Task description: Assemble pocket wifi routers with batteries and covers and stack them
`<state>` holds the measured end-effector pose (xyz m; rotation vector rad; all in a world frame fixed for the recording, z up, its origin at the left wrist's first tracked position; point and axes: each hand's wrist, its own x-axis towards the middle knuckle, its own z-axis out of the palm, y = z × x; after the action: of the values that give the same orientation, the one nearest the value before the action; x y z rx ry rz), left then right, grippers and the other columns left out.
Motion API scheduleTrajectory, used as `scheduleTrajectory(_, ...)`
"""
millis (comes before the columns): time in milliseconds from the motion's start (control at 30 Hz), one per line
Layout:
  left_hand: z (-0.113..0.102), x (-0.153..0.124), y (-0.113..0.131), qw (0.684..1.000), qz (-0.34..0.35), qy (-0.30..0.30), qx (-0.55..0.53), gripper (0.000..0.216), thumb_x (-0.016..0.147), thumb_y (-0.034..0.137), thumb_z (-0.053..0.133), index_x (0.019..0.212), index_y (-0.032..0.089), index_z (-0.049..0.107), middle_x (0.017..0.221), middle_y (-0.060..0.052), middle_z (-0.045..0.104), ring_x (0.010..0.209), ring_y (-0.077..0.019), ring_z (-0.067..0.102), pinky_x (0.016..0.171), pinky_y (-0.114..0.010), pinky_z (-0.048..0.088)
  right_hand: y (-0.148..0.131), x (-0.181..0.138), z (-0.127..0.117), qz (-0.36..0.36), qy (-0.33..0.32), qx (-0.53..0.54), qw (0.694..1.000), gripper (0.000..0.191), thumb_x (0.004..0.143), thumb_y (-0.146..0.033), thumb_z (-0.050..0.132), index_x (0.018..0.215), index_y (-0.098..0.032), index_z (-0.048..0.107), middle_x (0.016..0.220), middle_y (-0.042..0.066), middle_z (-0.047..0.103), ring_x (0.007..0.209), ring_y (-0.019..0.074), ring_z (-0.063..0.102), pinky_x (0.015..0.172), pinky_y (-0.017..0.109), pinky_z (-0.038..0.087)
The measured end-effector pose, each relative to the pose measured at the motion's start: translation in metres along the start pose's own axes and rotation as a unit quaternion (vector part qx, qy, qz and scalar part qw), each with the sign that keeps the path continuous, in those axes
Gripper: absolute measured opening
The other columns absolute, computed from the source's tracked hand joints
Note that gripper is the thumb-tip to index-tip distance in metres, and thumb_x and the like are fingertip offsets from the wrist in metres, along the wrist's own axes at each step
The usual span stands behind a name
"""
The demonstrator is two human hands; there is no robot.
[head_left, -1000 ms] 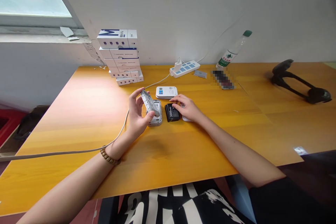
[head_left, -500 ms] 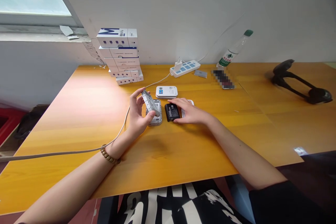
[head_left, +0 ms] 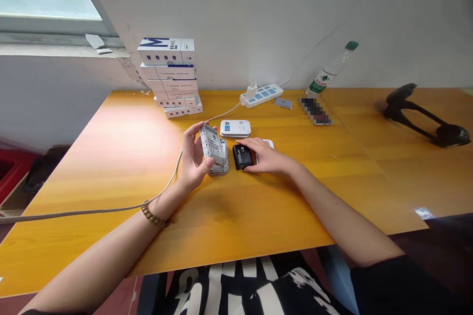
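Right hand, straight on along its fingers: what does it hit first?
The black battery pack on the table. It lies right at the fingers of the right hand, which point left across it; from this view, I can't tell if they already touch it.

blurred: pixelated object (head_left: 315,110) | hidden: white case (head_left: 268,143) mostly under right hand (head_left: 268,159); gray device (head_left: 220,167) partly behind white panel (head_left: 212,145) in left hand (head_left: 191,157) | cut off: red crate (head_left: 11,170) at left edge | too small: print on boxes (head_left: 166,49)

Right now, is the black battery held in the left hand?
No, the black battery lies on the table, and the left hand holds a white panel.
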<state>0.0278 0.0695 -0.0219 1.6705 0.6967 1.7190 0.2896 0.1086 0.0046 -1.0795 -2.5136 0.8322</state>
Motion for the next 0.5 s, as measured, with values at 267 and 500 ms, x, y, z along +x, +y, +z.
scheduleTrajectory(267, -0.007, 0.005, -0.003, 0.997, -0.058, -0.007, -0.052, 0.082, 0.085, 0.075, 0.074, 0.152, 0.04, 0.042, 0.154, -0.011, 0.047, 0.14, -0.0377, 0.06, 0.107, -0.053, 0.06, -0.009, 0.001, -0.004, 0.015, 0.033, 0.019, 0.999, 0.099, 0.076, -0.047, 0.093, 0.162, -0.036, 0.046, 0.161, 0.013, 0.053, 0.152, 0.0437, 0.043, 0.123, 0.067, 0.035)
scheduleTrajectory(500, -0.004, 0.008, 0.012, 0.993, -0.062, -0.09, -0.053, 0.086, 0.083, 0.074, 0.079, 0.152, 0.035, 0.045, 0.151, -0.014, 0.055, 0.136, -0.0351, 0.063, 0.109, -0.052, 0.059, -0.049, 0.011, 0.008, -0.044, 0.056, 0.17, 0.983, 0.119, 0.077, -0.054, 0.093, 0.172, -0.039, 0.023, 0.178, 0.009, 0.029, 0.164, 0.0393, 0.027, 0.131, 0.061, 0.028)
